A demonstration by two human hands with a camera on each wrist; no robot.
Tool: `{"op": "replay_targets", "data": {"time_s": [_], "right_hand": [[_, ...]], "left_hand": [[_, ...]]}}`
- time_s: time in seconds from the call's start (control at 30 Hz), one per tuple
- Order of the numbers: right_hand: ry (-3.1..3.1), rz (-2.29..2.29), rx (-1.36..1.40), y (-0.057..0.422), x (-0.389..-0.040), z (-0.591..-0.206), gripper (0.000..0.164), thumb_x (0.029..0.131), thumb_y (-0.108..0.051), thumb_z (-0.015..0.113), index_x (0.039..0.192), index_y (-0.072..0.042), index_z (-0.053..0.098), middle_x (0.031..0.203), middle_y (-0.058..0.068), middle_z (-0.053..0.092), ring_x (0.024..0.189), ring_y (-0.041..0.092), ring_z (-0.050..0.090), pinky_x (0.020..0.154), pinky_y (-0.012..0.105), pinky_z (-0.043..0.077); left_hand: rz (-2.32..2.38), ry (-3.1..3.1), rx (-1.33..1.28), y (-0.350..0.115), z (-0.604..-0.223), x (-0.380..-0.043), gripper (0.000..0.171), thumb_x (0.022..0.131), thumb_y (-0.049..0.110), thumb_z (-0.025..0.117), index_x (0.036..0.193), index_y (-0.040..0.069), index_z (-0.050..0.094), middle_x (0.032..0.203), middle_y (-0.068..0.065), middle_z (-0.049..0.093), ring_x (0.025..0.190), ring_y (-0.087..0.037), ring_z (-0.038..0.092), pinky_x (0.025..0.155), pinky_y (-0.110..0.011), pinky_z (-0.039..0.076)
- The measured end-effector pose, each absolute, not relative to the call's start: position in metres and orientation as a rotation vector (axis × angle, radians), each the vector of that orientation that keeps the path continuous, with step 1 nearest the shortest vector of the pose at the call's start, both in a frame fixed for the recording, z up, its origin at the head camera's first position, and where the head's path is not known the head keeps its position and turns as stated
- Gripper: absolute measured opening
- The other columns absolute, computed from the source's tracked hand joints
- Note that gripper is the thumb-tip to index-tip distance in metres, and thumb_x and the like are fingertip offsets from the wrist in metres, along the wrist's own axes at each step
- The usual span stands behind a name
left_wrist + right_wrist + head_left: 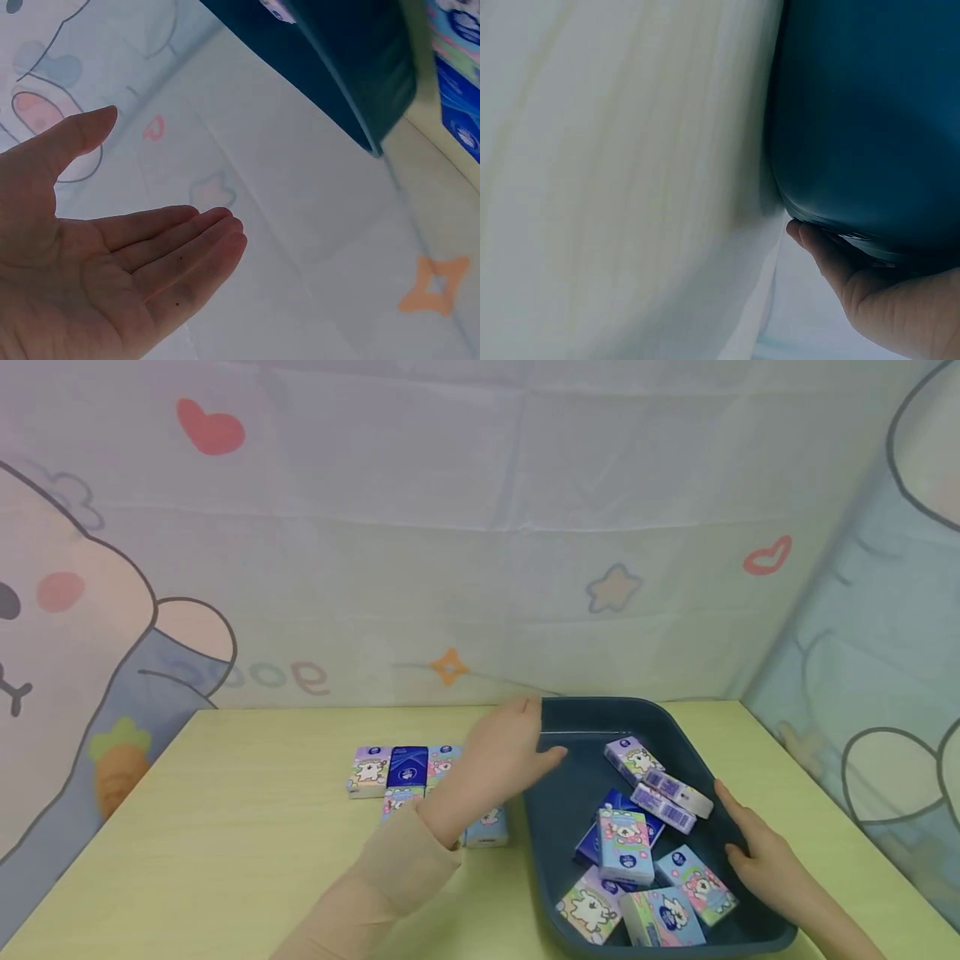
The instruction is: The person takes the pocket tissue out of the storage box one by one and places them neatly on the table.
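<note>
A dark teal tray [555,827] on the table holds several small tissue packs [626,845] in purple, light blue and dark blue, lying jumbled. At its right side my right hand [768,864] grips the rim, thumb over the edge and fingers along the outer wall; the right wrist view shows fingers [832,259] against the tray. My left hand [498,747] hovers between the tray's left rim and a group of tissue packs [408,766] on the table, partly covering that group. In the left wrist view its palm [82,277] holds nothing, fingers extended and thumb apart.
The pale wooden table [247,810] extends left of the packs. Behind it hangs a printed cloth [420,568] with hearts and stars, and another printed cloth [885,635] stands along the right side.
</note>
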State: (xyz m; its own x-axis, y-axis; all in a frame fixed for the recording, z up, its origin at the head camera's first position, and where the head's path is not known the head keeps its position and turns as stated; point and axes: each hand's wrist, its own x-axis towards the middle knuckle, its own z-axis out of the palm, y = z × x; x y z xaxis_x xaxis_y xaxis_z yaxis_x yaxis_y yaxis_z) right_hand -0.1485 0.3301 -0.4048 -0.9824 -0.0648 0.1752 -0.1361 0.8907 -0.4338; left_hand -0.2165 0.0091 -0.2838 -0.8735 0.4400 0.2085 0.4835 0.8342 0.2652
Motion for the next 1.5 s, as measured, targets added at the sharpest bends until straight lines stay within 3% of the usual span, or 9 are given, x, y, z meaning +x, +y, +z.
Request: {"op": "replay_targets", "data": {"time_s": [0.5,0.63,0.73,0.83,1.07,1.23,1.5], "right_hand": [[-2.891,0.714,0.158,0.331,-0.150,-0.407,0.083,0.082,0.012,0.052,0.153,-0.001,0.011,0.144,0.041,0.030,0.127,0.060,0.033,0.099,0.070,0.033],[-2.897,0.745,0.156,0.329,-0.150,-0.407,0.083,0.083,0.012,0.051,0.153,-0.001,0.010,0.145,0.040,0.028,0.128,0.060,0.032,0.099,0.070,0.032],[-2.897,0.739,0.161,0.329,-0.148,-0.407,0.082,0.082,0.012,0.052,0.153,0.000,0.011,0.145,0.040,0.028,0.128,0.060,0.032,0.099,0.070,0.032],[-2.871,0.712,0.179,0.332,-0.147,-0.409,0.082,0.081,0.013,0.053,0.152,0.000,0.013,0.144,0.040,0.031,0.126,0.060,0.034,0.097,0.069,0.033],[-2.871,0.731,0.164,0.333,-0.146,-0.407,0.083,0.082,0.012,0.052,0.153,-0.002,0.012,0.144,0.041,0.030,0.126,0.061,0.033,0.097,0.071,0.033],[-2.861,0.734,0.172,0.331,-0.145,-0.408,0.083,0.081,0.014,0.053,0.152,0.000,0.014,0.144,0.040,0.030,0.126,0.060,0.033,0.098,0.070,0.033],[-2.876,0.689,0.139,0.331,-0.144,-0.407,0.082,0.082,0.013,0.053,0.153,-0.001,0.013,0.144,0.040,0.031,0.126,0.060,0.034,0.099,0.069,0.033]], "left_hand": [[-0.632,-2.927,-0.793,0.073,-0.260,-0.246,0.065,0.092,0.047,0.058,0.145,0.011,0.043,0.148,-0.004,0.047,0.134,-0.019,0.047,0.108,-0.034,0.043],[-0.581,-2.906,-0.832,0.090,-0.265,-0.258,0.049,0.091,0.044,0.061,0.125,0.008,0.060,0.125,-0.003,0.064,0.107,-0.015,0.063,0.088,-0.027,0.053],[-0.560,-2.895,-0.863,0.103,-0.272,-0.268,0.035,0.091,0.042,0.062,0.103,0.010,0.065,0.102,0.000,0.067,0.081,-0.011,0.060,0.070,-0.023,0.049],[-0.545,-2.899,-0.877,0.118,-0.278,-0.275,0.030,0.091,0.041,0.062,0.097,0.012,0.065,0.098,0.002,0.067,0.079,-0.010,0.059,0.067,-0.021,0.047],[-0.612,-2.996,-0.756,0.142,-0.295,-0.284,0.023,0.090,0.036,0.063,0.099,0.015,0.066,0.097,0.004,0.066,0.072,-0.010,0.054,0.052,-0.022,0.042],[-0.530,-3.093,-0.710,0.152,-0.313,-0.287,0.025,0.090,0.038,0.063,0.105,0.018,0.069,0.104,0.004,0.068,0.074,-0.011,0.057,0.056,-0.024,0.046],[-0.421,-3.117,-0.696,0.163,-0.335,-0.287,0.028,0.087,0.039,0.066,0.109,0.022,0.071,0.111,0.007,0.069,0.090,-0.012,0.064,0.074,-0.027,0.054]]}}
